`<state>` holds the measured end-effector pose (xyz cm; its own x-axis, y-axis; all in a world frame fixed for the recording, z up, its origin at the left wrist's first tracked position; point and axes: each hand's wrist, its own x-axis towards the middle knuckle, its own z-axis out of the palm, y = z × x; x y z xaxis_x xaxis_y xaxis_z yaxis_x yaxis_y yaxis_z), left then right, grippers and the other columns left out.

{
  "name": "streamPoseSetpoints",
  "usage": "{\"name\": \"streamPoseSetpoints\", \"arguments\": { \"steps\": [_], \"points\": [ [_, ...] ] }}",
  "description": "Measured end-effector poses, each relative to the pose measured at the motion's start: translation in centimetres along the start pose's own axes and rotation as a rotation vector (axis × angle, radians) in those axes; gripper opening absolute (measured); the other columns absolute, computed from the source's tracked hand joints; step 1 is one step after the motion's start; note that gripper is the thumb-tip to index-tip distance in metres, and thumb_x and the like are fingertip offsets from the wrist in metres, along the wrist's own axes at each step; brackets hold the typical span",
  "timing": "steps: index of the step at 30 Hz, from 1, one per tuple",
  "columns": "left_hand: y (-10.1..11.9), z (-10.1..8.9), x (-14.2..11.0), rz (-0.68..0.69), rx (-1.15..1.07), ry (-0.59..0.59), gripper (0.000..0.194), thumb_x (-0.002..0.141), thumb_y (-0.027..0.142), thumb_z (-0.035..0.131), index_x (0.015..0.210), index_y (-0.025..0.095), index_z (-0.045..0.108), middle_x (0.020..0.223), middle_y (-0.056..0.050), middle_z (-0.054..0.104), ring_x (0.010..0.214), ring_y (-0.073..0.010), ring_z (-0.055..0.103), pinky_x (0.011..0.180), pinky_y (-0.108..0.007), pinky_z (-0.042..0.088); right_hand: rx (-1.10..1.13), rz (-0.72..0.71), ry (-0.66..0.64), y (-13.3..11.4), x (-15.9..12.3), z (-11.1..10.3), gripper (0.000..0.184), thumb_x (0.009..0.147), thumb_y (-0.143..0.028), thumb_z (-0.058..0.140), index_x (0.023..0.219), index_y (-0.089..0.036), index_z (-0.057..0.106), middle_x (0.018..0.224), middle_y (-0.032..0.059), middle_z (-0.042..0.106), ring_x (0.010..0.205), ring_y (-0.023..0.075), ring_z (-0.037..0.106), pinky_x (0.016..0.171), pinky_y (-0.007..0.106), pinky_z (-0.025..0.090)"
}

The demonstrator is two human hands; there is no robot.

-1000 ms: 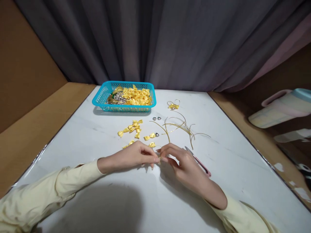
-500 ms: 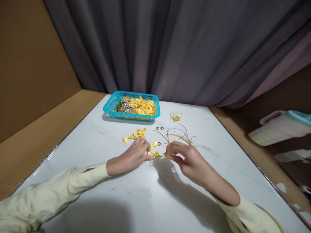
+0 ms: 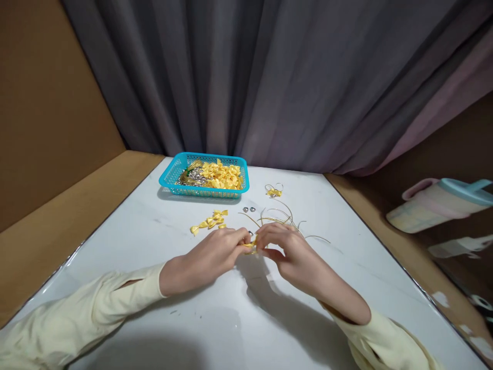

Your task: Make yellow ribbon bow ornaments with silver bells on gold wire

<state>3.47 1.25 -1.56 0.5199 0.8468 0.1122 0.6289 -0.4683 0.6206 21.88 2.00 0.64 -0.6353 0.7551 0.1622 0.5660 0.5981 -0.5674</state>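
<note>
Near the middle of the table my two hands meet fingertip to fingertip. My left hand [image 3: 211, 254] pinches a yellow ribbon bow [image 3: 248, 245], mostly covered by the fingers. My right hand [image 3: 287, 249] is closed at the bow's right side, its fingertips on what looks like the gold cord there; the exact hold is partly hidden. Just beyond the fingers lies a silver bell-like bead [image 3: 250, 233]. Several yellow bows [image 3: 208, 222] lie ahead of my left hand. Several loose gold cords [image 3: 287, 213] spread out beyond my right hand.
A blue basket [image 3: 204, 192] at the back holds yellow bows, silver pieces and a bundle of gold cord. Two silver beads [image 3: 249, 209] and a bow with looped cord [image 3: 274, 192] lie on the white table [image 3: 215, 329]. A tumbler [image 3: 435, 205] stands at the right.
My left hand has moved from the earlier pinch to a yellow bow and brought it against my right fingertips. The view has shifted, and the pink-handled tool by my right hand is out of sight.
</note>
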Motion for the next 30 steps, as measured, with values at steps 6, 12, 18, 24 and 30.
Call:
{"name": "streamPoseSetpoints", "arguments": {
  "steps": [6, 12, 18, 24, 30],
  "points": [
    [1.5, -0.9, 0.2, -0.008, -0.037, 0.025, 0.013, 0.090, 0.020, 0.046, 0.083, 0.018, 0.057, 0.080, 0.000, 0.063, 0.071, -0.0148, 0.056, 0.066, -0.024, 0.038, -0.016, -0.034, 0.109, -0.3, -0.3, -0.2, 0.029, 0.071, 0.009, 0.041, 0.071, -0.017, 0.055, 0.083, 0.0045, 0.065, 0.083, 0.0193, 0.058, 0.077, 0.036, 0.038],
    [2.0, -1.3, -0.1, 0.044, -0.032, 0.047, 0.012, 0.089, 0.020, 0.046, 0.087, 0.019, 0.057, 0.083, -0.001, 0.065, 0.074, -0.0154, 0.057, 0.070, -0.027, 0.040, -0.062, -0.054, 0.214, -0.3, -0.6, 0.0, 0.028, 0.069, 0.009, 0.041, 0.071, -0.016, 0.054, 0.080, 0.0052, 0.063, 0.076, 0.0188, 0.056, 0.071, 0.032, 0.040],
    [2.3, -1.1, -0.2, 0.076, -0.096, 0.119, 0.008, 0.083, 0.026, 0.054, 0.087, 0.019, 0.054, 0.082, 0.000, 0.062, 0.076, -0.0155, 0.056, 0.070, -0.027, 0.043, -0.090, -0.022, 0.251, -0.8, -0.9, -0.2, 0.030, 0.066, 0.009, 0.038, 0.069, -0.016, 0.053, 0.078, 0.0041, 0.062, 0.073, 0.0170, 0.056, 0.067, 0.030, 0.037],
    [2.5, -0.7, 0.3, -0.021, -0.106, 0.149, 0.011, 0.086, 0.030, 0.053, 0.081, 0.020, 0.055, 0.078, 0.002, 0.061, 0.071, -0.0142, 0.055, 0.068, -0.026, 0.042, -0.089, 0.040, 0.288, -1.3, -1.0, -0.2, 0.029, 0.066, 0.010, 0.039, 0.069, -0.016, 0.053, 0.078, 0.0040, 0.062, 0.073, 0.0171, 0.057, 0.065, 0.029, 0.036],
    [2.3, -0.9, 0.7, -0.140, -0.263, 0.115, 0.012, 0.082, 0.030, 0.059, 0.078, 0.019, 0.058, 0.075, 0.003, 0.061, 0.068, -0.0133, 0.052, 0.064, -0.024, 0.039, -0.099, 0.041, 0.292, -1.3, -1.0, 0.0, 0.030, 0.063, 0.011, 0.039, 0.070, -0.015, 0.053, 0.079, 0.0044, 0.061, 0.072, 0.0171, 0.055, 0.065, 0.029, 0.034]
  ]
}}
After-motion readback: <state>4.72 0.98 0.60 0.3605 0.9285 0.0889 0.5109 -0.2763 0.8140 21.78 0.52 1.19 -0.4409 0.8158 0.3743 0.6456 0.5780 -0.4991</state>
